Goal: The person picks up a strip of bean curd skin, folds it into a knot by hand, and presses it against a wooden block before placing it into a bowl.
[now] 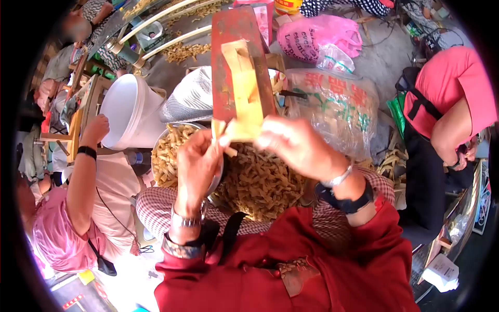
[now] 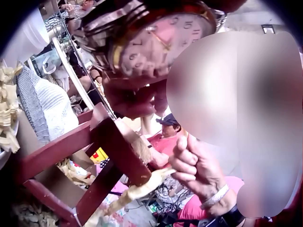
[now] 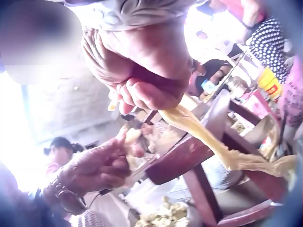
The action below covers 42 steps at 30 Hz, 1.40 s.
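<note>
A long, soft, pale yellow strip [image 1: 244, 88], looking like bean curd skin, lies along the narrow red wooden stool [image 1: 228, 31] and droops over its near end. My right hand [image 1: 299, 148] grips the near end of this strip, its fingers curled in the right wrist view. To its left, my left hand [image 1: 195, 164] pinches a small pale yellow piece [image 3: 133, 136] between thumb and fingers. Below both hands, a large heap of short, knotted-looking yellow pieces [image 1: 260, 182] fills the space before my lap. More such pieces [image 1: 169, 161] fill a metal basin at the left.
A white bucket [image 1: 127, 112] and a white mesh sack [image 1: 189, 99] stand left of the stool. On its right lie a clear printed plastic bag [image 1: 335, 114] and a pink bag [image 1: 317, 39]. People sit close by at left and right, a pink sleeve [image 1: 457, 78] on the right.
</note>
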Available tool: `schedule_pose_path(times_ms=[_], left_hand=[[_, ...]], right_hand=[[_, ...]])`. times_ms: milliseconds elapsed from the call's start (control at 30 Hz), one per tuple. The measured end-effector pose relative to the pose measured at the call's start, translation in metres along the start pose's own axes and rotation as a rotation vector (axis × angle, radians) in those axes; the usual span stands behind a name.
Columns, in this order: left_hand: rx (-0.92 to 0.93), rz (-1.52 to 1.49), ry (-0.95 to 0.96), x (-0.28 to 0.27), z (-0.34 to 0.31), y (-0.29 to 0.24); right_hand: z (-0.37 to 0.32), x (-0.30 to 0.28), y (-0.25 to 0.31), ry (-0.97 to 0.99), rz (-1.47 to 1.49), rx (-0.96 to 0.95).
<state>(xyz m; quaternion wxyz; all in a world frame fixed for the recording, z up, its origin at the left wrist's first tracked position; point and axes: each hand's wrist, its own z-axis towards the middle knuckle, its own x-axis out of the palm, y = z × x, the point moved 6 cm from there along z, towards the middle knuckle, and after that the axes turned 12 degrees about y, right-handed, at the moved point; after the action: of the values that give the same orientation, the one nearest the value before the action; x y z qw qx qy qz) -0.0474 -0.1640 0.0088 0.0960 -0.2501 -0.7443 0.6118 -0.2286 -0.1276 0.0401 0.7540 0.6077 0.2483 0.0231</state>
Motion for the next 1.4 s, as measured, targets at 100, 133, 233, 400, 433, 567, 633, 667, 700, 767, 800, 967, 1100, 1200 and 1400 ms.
schedule_pose_path(times_ms=[100,133,233,400,433,567,633,667,700,767,800,967,1100,1200,1400], left_hand=[[0.134,0.25,0.023,0.011,-0.025,0.036],[0.079,-0.043,0.054,0.018,-0.035,0.071],[-0.382,-0.471,0.122,0.041,-0.051,0.11],[-0.394,-0.999,0.369,0.047,-0.04,0.08],[-0.344,-0.948,0.354,0.042,-0.039,0.08],[-0.326,-0.698,0.139,0.032,-0.056,0.072],[-0.32,-0.627,0.313,0.038,-0.057,0.063],[-0.32,-0.599,0.318,0.038,-0.059,0.061],[-0.319,-0.572,0.321,0.036,-0.06,0.058],[-0.253,-0.355,0.323,0.03,-0.065,0.043],[-0.22,-0.245,0.324,0.028,-0.066,0.036],[0.485,0.825,-0.01,0.035,-0.076,-0.022],[0.351,0.651,0.017,0.028,-0.077,0.002],[0.096,-0.026,0.016,0.021,-0.073,0.027],[0.062,-0.825,0.198,0.029,-0.065,0.033]], right_hand=[[-0.009,0.05,0.02,0.125,-0.101,-0.105],[-0.011,0.065,0.027,0.141,-0.107,-0.171],[-0.023,0.115,0.03,0.179,-0.013,-0.241],[-0.045,0.141,0.029,0.179,0.151,-0.248],[-0.044,0.135,0.031,0.127,0.172,-0.23],[-0.036,0.079,0.002,-0.417,0.057,-0.117],[-0.03,0.079,-0.02,-0.319,0.19,0.007],[-0.029,0.084,-0.025,-0.304,0.3,0.015],[-0.029,0.088,-0.028,-0.261,0.303,0.077],[-0.029,0.09,-0.027,-0.173,0.307,0.198],[-0.03,0.087,-0.025,-0.17,0.29,0.228],[-0.024,0.098,-0.028,0.018,0.261,0.145],[-0.025,0.097,-0.027,0.162,0.296,0.056],[-0.029,0.09,-0.022,0.164,0.238,0.161],[-0.025,0.085,-0.018,0.063,0.227,-0.057]])
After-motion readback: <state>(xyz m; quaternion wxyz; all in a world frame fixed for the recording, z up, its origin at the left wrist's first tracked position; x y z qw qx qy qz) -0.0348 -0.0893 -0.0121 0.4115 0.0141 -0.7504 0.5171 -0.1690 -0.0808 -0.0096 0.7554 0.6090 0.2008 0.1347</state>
